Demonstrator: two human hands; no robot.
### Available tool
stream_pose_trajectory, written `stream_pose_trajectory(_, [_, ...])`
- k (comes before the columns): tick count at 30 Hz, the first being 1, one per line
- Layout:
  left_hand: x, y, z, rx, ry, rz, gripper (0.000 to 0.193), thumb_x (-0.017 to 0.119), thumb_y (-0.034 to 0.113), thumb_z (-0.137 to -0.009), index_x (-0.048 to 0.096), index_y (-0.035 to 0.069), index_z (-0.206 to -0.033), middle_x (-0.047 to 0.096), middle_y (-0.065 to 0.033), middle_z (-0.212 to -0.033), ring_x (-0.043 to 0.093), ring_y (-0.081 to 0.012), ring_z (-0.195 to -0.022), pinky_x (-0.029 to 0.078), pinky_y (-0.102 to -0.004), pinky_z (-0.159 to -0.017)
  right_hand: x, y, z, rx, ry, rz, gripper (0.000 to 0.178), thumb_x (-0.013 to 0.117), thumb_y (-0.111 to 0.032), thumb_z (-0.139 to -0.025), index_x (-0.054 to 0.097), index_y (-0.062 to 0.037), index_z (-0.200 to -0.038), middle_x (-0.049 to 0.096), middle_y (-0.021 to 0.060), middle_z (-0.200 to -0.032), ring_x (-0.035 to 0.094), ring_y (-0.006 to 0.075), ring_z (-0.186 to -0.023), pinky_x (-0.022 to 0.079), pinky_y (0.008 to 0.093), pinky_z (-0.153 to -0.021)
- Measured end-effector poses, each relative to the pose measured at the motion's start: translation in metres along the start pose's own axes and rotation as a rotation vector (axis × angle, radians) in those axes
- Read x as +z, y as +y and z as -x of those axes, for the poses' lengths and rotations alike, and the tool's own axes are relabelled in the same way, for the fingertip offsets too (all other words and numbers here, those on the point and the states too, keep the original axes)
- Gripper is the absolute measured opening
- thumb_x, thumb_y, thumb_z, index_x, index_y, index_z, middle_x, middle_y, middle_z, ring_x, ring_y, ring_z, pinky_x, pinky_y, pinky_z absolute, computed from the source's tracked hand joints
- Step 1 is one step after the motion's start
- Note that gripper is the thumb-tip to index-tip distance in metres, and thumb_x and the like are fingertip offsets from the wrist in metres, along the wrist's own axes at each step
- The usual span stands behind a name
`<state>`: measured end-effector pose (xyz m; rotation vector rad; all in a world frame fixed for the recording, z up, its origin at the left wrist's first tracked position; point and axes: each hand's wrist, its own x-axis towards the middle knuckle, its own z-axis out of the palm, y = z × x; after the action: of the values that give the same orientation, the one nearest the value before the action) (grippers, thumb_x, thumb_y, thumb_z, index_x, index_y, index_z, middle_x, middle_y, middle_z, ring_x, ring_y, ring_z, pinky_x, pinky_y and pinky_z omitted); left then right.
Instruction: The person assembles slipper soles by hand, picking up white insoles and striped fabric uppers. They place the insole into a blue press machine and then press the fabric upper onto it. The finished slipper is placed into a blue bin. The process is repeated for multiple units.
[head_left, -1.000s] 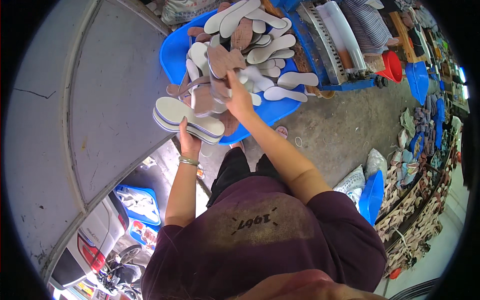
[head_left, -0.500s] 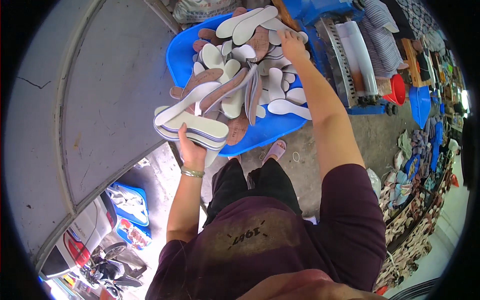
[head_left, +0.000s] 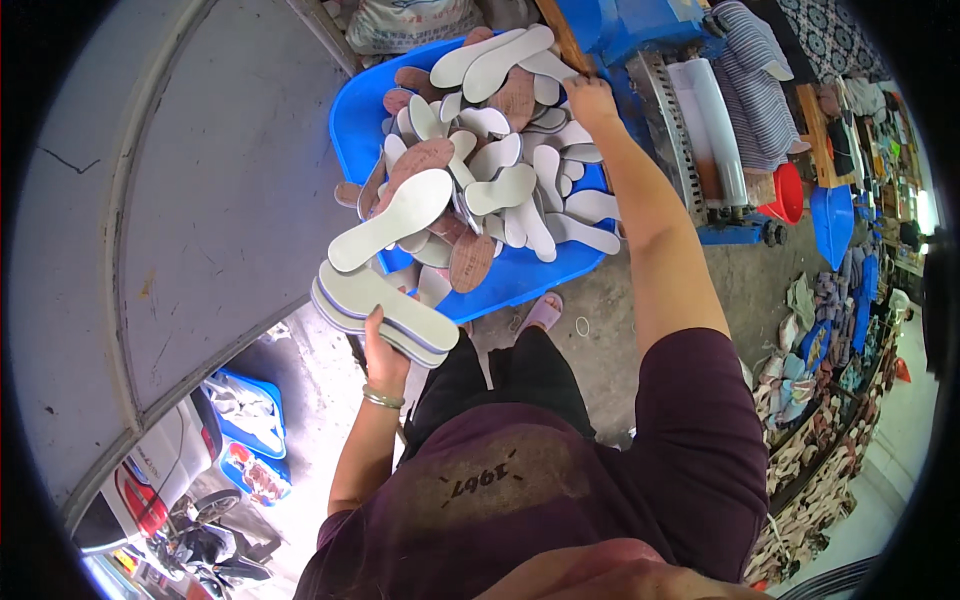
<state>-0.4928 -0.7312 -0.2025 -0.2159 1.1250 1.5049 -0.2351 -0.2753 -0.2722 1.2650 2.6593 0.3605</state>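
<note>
My left hand (head_left: 383, 352) is closed round a short stack of white insoles (head_left: 385, 315) with grey-blue edges, held over the near left side of a blue tub (head_left: 345, 115). Inside the tub lies a jumbled heap of insoles, white on one face and brown on the other. One white insole (head_left: 390, 222) sits just beyond the stack, slanting over the heap. At the tub's far right edge my right hand (head_left: 592, 100) reaches down with curled fingers, beside the end of another white insole (head_left: 548, 66). What its fingertips grip is hidden.
A grey panel (head_left: 220, 180) stands close on the left. To the right is a blue machine with a white roller (head_left: 718, 130), and a red bucket (head_left: 787, 193) beside it. A stuffed white sack (head_left: 410, 22) rests behind the tub. Small blue crates (head_left: 250, 410) stand lower left.
My left hand has drawn slightly nearer with its stack, and the upper insole now lies apart from it. Insoles in the heap have shifted and fallen flatter. My right hand stays near the tub's edge.
</note>
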Motion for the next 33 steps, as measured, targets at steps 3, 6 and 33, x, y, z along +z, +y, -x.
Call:
stream_pose_trajectory(3, [-0.019, 0.003, 0.004, 0.001, 0.045, 0.034, 0.052, 0.050, 0.032, -0.091, 0.041, 0.000, -0.131, 0.053, -0.0150, -0.124, 0.053, -0.0301, -0.112, 0.042, -0.0435, -0.097, -0.001, -0.055, 0.014, -0.057, -0.024, -0.151, 0.018, 0.052, -0.013, -0.084, 0.060, -0.0046, -0.099, 0.066, 0.0113, -0.074, 0.066, 0.0244, -0.062, 0.052, 0.0375, -0.053])
stream_pose_trajectory(6, [-0.037, 0.007, 0.002, 0.000, 0.035, 0.051, 0.052, 0.052, 0.029, -0.091, 0.040, -0.001, -0.131, 0.054, -0.0161, -0.123, 0.055, -0.0303, -0.111, 0.043, -0.0428, -0.096, -0.021, -0.130, 0.098, -0.132, 0.020, -0.133, 0.022, 0.052, -0.012, -0.082, 0.059, -0.0023, -0.101, 0.064, 0.0124, -0.075, 0.065, 0.0230, -0.058, 0.050, 0.0383, -0.048])
stream_pose_trajectory(33, [-0.056, -0.007, 0.048, 0.144, 0.194, -0.040, 0.053, 0.055, 0.031, -0.090, 0.043, -0.002, -0.130, 0.054, -0.0179, -0.123, 0.055, -0.0326, -0.112, 0.043, -0.0433, -0.098, 0.019, -0.090, -0.088, 0.658, -0.227, -0.716, 0.089, 0.073, -0.056, -0.062, 0.045, -0.0147, -0.136, 0.046, 0.0235, -0.132, 0.047, 0.0394, -0.123, 0.041, 0.0432, -0.101])
